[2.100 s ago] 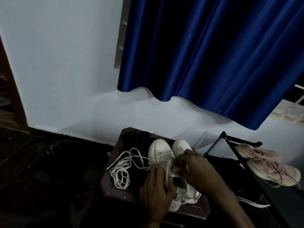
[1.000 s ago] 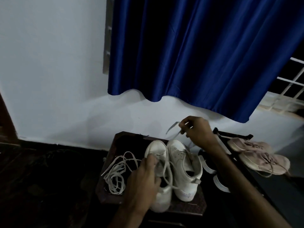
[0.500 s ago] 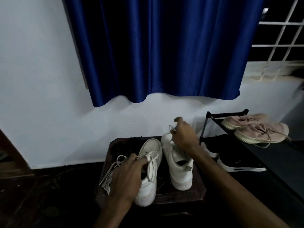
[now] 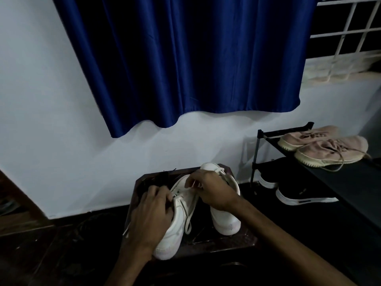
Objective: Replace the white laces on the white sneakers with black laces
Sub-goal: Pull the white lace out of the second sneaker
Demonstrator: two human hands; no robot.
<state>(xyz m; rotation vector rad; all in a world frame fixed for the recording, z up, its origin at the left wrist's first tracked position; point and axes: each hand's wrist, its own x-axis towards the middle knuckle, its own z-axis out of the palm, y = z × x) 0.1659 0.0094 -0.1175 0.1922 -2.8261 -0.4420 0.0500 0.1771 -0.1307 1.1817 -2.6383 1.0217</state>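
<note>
Dim room, seen from above. Two white sneakers sit on a dark stool (image 4: pixel 223 242) against a pale wall. The left hand (image 4: pixel 152 213) curls over the left sneaker (image 4: pixel 173 234) and holds its upper steady. The right hand (image 4: pixel 214 190) reaches across and pinches the white lace (image 4: pixel 188 221) between thumb and finger near the top eyelets. A loose loop of the lace hangs down the shoe's side. The right sneaker (image 4: pixel 224 219) stands just beside it, partly hidden by the right hand. Black laces (image 4: pixel 159 178) lie tangled at the stool's back left (hard to make out in the low light).

Likely risks: the left sneaker's near end sits at the stool's front edge, so a sharp tug on a snagged lace could drag it off. The left wrist could also sweep the black laces onto the dark floor, where they would be hard to find.
</note>
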